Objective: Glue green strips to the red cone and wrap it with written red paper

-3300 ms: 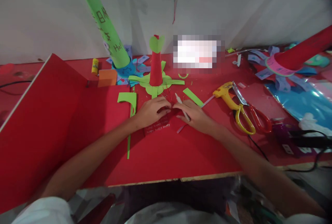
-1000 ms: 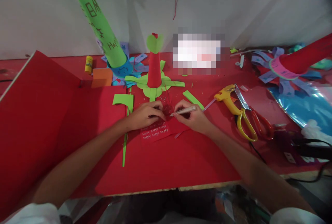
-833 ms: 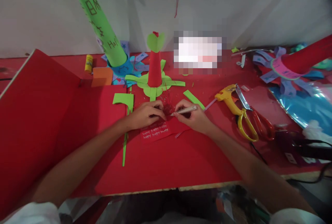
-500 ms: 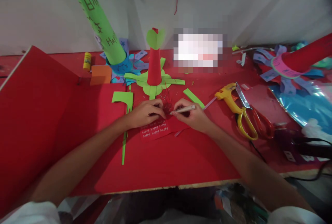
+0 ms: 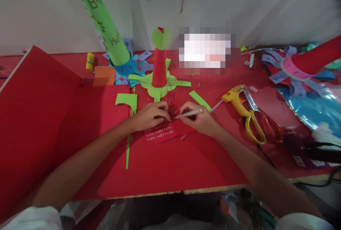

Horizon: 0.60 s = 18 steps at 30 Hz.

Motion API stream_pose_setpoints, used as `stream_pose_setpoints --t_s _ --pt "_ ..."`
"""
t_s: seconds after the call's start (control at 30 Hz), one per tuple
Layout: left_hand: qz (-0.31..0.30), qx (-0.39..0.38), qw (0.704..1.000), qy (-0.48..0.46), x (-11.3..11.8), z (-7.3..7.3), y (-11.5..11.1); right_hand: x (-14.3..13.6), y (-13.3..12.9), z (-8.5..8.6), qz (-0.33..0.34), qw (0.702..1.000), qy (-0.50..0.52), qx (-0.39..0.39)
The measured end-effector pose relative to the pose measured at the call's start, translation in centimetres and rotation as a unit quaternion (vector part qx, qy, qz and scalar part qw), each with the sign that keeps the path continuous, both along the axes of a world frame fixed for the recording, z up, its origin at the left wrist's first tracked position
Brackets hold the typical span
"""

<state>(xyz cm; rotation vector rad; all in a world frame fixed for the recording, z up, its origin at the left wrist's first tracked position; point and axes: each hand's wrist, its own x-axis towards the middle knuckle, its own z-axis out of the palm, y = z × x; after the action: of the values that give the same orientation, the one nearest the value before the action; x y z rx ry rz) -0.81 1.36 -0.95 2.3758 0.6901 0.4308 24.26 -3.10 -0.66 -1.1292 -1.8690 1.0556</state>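
Observation:
My right hand (image 5: 198, 118) is closed around a pale pen (image 5: 194, 112), its tip pointing left and down at the red paper strip. White handwritten words, "happy" among them, run in rows on the red paper (image 5: 160, 134). My left hand (image 5: 153, 116) lies over the upper part of this paper, fingers curled and thumb close to the pen tip. It holds the paper down. Just beyond my hands stands a red paper cone (image 5: 159, 68) on a green flower-shaped base, topped by green leaf shapes. Thin red shreds lie between the cone and my fingers.
Green paper scraps (image 5: 126, 99) lie left of my hands, a green strip (image 5: 199, 100) to the right. A yellow glue gun (image 5: 236, 100) and scissors (image 5: 262, 123) rest further right. A green paper tube (image 5: 103, 23), glue stick (image 5: 90, 63) and orange paper (image 5: 104, 76) are at the back left.
The pen and my right hand have barely shifted, and the whole view has drifted slightly. Both hands stay at the red paper.

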Motion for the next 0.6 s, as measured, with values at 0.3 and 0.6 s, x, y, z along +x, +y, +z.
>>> stream_pose_setpoints --t_s 0.3,0.6 --pt "0.009 0.008 1.000 -0.018 0.24 0.17 -0.06 -0.03 0.01 -0.12 -0.009 1.000 -0.012 0.004" --pt "0.010 0.004 1.000 -0.024 0.23 0.31 -0.10 0.05 0.08 -0.35 -0.015 1.000 0.004 -0.007"
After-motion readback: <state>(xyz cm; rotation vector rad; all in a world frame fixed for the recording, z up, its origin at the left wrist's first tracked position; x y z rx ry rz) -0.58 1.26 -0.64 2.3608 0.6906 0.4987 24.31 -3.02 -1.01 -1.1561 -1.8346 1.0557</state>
